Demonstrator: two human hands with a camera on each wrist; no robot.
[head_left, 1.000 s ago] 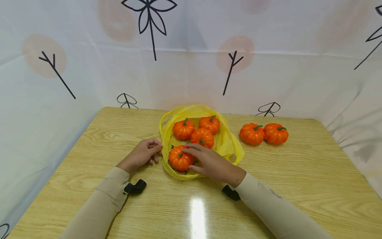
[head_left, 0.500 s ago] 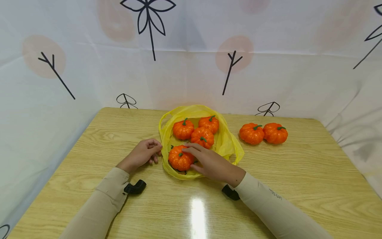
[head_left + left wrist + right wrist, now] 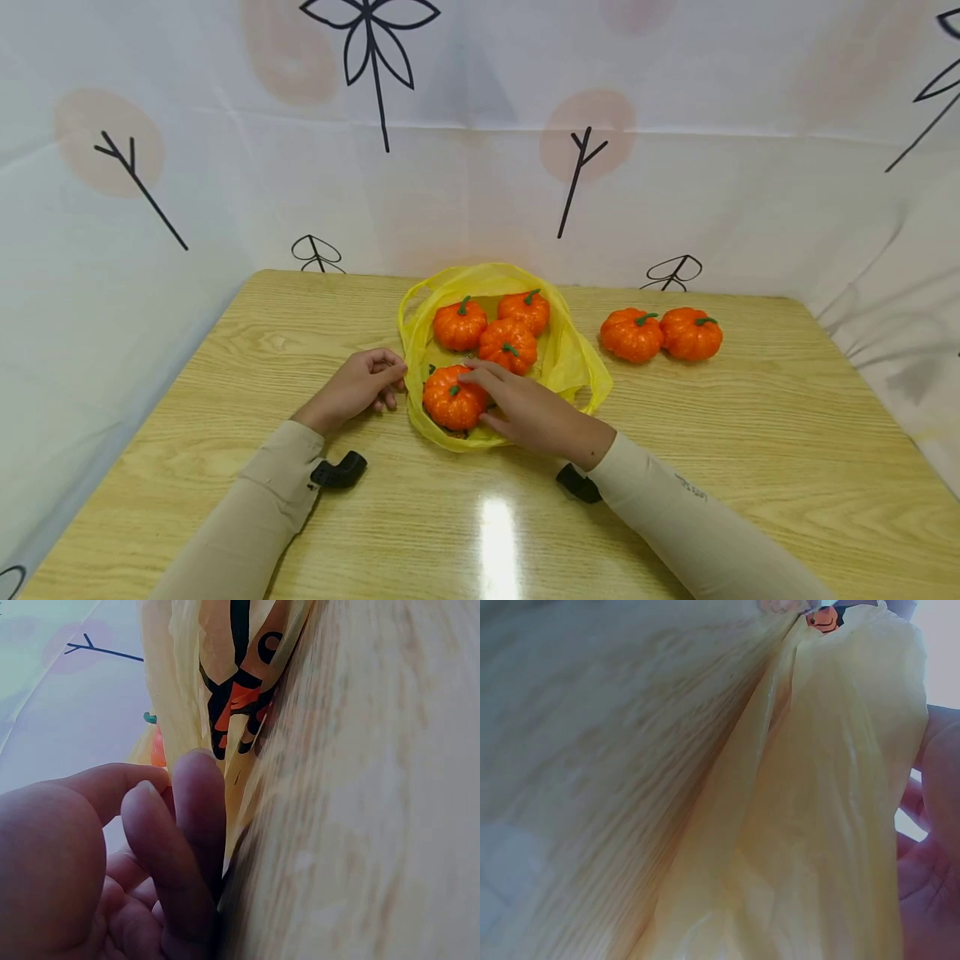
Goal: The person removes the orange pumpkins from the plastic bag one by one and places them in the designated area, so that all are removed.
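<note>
A yellow plastic bag (image 3: 558, 367) lies with its mouth spread wide, holding several small orange pumpkins. My left hand (image 3: 363, 387) is at the bag's left rim, thumb and fingertips pinching its edge. In the left wrist view, the fingers (image 3: 199, 787) are bent close against the bag's printed side (image 3: 180, 697). Inside the bag, my right hand (image 3: 536, 412) grips the nearest pumpkin (image 3: 454, 398), fingers over its top and thumb at its right side. The bag's wall (image 3: 817, 810) hides most of that hand in the right wrist view.
Two more pumpkins, one (image 3: 632, 336) touching the other (image 3: 692, 334), sit on the wooden table (image 3: 750, 450) right of the bag. A patterned white cloth (image 3: 472, 192) hangs behind the table. Black wrist devices (image 3: 340, 470) are on both forearms.
</note>
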